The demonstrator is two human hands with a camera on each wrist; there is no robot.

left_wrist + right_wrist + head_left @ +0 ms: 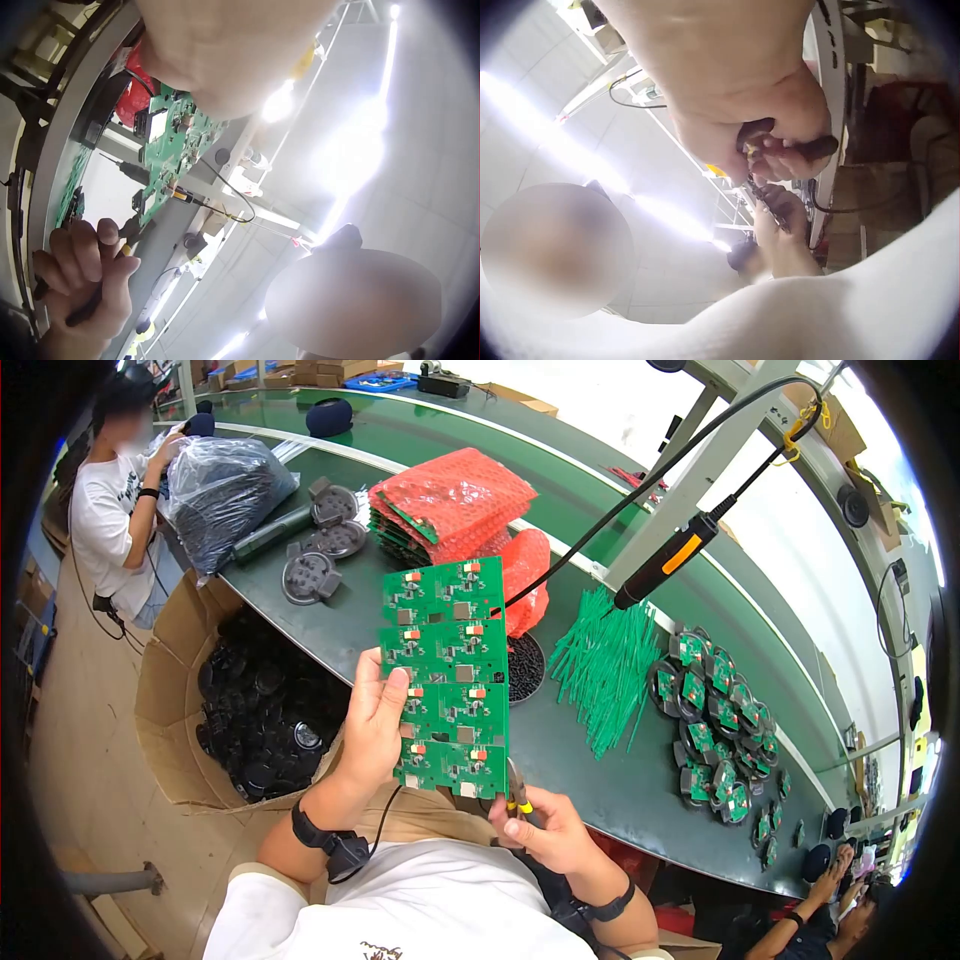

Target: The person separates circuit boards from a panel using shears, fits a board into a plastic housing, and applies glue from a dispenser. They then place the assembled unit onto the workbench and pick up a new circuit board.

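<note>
My left hand (pixel 372 728) grips the left edge of a green circuit-board panel (pixel 440 710), thumb on its face. Rows of identical small circuits with orange-white parts cover the panel, which is tilted up before my chest. In my right hand (pixel 552 836) is a pair of pliers (pixel 516 788) with yellow-and-black handles, fingers curled round them. Their metal jaws are right at the panel's lower right edge. The left wrist view shows the right hand (pixel 90 277) below the panel (pixel 176 142); in the right wrist view the left hand (pixel 784 232) holds the panel from beyond.
Red bubble-wrapped boards (pixel 450 500), green strips (pixel 605 670), a bowl of black bits (pixel 525 668) and round parts with boards (pixel 715 725) lie on the bench. A corded screwdriver (pixel 668 560) hangs above. At left stands a carton (pixel 170 725) of black parts; a person (pixel 115 510) is beyond.
</note>
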